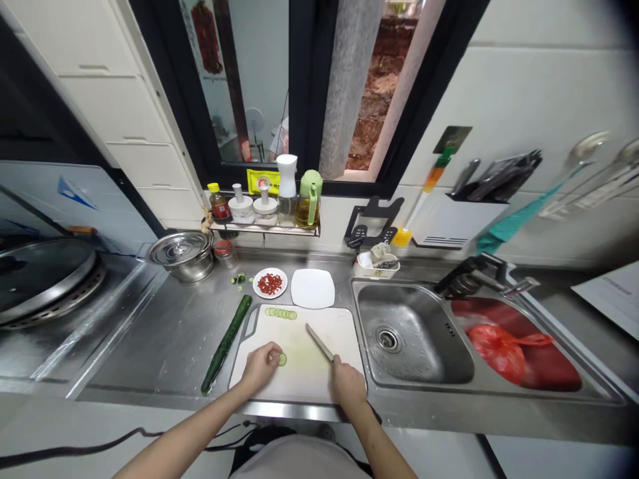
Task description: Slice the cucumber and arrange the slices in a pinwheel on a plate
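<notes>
My left hand (260,364) rests on the white cutting board (319,379), fingers curled over a short piece of cucumber (282,359) whose cut end shows. My right hand (348,384) grips the handle of a knife (319,342), its blade pointing up and left over the board. A row of cucumber slices (280,313) lies at the board's far edge. A long whole cucumber (226,343) lies on the steel counter just left of the board.
Behind the board stand a plate of chopped red chilli (270,283) and an empty white plate (312,288). A lidded steel pot (182,255) sits at the back left, a condiment rack (264,211) above. The sink (414,339) lies right, a red bag (504,350) in the second basin.
</notes>
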{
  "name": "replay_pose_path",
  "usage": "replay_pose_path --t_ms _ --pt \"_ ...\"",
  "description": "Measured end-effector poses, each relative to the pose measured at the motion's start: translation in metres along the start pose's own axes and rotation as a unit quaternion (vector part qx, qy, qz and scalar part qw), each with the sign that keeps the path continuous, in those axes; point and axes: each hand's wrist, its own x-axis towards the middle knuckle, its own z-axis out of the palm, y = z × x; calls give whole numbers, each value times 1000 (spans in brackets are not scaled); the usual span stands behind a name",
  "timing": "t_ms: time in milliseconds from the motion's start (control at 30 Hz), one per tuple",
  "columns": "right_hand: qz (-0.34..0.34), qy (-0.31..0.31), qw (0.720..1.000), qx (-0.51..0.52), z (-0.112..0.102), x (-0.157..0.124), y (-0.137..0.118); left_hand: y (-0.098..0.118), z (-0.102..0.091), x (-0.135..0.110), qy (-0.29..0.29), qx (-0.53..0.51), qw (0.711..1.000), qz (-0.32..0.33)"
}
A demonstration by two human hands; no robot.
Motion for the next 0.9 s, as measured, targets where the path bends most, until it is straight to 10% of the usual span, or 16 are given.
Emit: replay_pose_path --t_ms 900 --pt "-131 -43 990 -13 -18 6 -13 -13 17 67 160 -43 980 -107"
